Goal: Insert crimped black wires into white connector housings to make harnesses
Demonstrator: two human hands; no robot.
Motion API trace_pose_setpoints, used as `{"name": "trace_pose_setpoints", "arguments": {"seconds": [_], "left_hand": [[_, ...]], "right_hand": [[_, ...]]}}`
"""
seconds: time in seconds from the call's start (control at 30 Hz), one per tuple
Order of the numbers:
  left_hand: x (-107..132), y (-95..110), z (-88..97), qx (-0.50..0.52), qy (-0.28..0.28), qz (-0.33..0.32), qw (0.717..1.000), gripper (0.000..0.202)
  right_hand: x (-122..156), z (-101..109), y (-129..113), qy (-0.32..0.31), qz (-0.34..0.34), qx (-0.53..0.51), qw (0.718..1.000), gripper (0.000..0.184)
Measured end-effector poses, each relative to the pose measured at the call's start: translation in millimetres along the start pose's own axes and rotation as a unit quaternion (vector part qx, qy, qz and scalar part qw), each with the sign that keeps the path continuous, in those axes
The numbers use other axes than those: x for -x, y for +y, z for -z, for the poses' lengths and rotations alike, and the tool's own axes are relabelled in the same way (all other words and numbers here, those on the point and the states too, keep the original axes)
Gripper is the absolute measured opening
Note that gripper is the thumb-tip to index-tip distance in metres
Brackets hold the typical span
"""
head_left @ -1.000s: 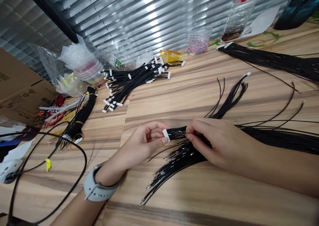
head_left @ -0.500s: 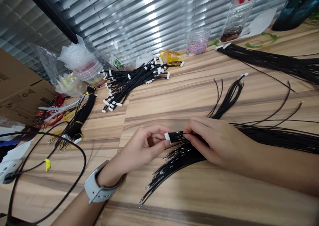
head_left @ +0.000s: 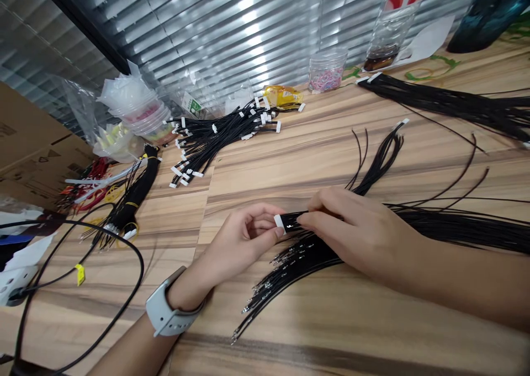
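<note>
My left hand [head_left: 252, 233] pinches a small white connector [head_left: 279, 223] between thumb and fingers. Several black wires run from the connector's right side toward my right hand [head_left: 345, 221]. Its thumb and forefinger are closed on a thin black wire [head_left: 295, 220] with a shiny metal end, close to the connector. Below both hands a fan of loose black wires [head_left: 285, 271] with bare metal terminals lies on the table. Behind my right hand a looped black wire bundle [head_left: 383, 158] ends in another white connector [head_left: 403, 122]. My right palm hides part of the wires.
A pile of finished-looking black cables [head_left: 226, 133] with white connectors lies at the back. Tied black wires [head_left: 134, 194] and a thick black cord [head_left: 141, 271] are on the left. A bottle [head_left: 387, 33], a tub of colored bands [head_left: 327, 72] and more black cables [head_left: 447, 100] stand or lie behind.
My right fingers have shifted slightly left, nearer the connector, and a metal wire end now shows beside it. My left hand keeps its hold on the connector.
</note>
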State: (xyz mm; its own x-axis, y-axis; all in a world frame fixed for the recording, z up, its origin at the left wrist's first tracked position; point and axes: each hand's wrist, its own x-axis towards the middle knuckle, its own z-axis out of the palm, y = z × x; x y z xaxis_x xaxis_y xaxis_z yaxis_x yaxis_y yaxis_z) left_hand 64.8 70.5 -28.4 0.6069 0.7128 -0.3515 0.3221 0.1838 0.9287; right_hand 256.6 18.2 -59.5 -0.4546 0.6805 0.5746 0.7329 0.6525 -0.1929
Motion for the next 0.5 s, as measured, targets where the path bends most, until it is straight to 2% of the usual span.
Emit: {"name": "trace_pose_setpoints", "arguments": {"seconds": [0.17,0.5], "left_hand": [[0.0,-1.5,0.7,-0.030,0.003,-0.018,0.999,0.016],[1.4,-2.0,0.3,-0.051,-0.010,-0.037,0.998,0.015]], "right_hand": [[0.1,3.8,0.0,-0.031,0.049,0.003,0.998,0.029],[0.8,0.8,0.7,-0.015,0.044,-0.021,0.999,0.026]]}}
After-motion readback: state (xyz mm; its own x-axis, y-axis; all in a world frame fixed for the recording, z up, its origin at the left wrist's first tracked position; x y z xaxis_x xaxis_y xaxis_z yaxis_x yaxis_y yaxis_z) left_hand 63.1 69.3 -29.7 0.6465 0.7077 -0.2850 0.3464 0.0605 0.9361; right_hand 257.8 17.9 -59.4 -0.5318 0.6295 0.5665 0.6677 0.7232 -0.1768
